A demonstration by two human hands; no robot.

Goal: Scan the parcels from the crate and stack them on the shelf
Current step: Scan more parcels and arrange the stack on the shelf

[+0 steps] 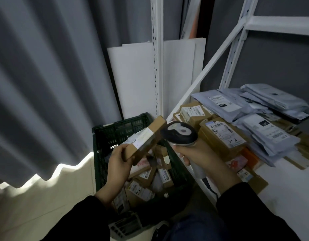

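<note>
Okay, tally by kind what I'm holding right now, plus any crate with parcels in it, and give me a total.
cardboard parcel: 1, gripped by the left hand
barcode scanner: 1, gripped by the right hand
dark green crate with parcels inside: 1
Total: 3

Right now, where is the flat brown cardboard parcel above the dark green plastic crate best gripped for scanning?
At its near end, from the lower left, as the left hand grips it: the flat, tilted parcel keeps its white label clear for the grey handheld scanner in the right hand.
</note>
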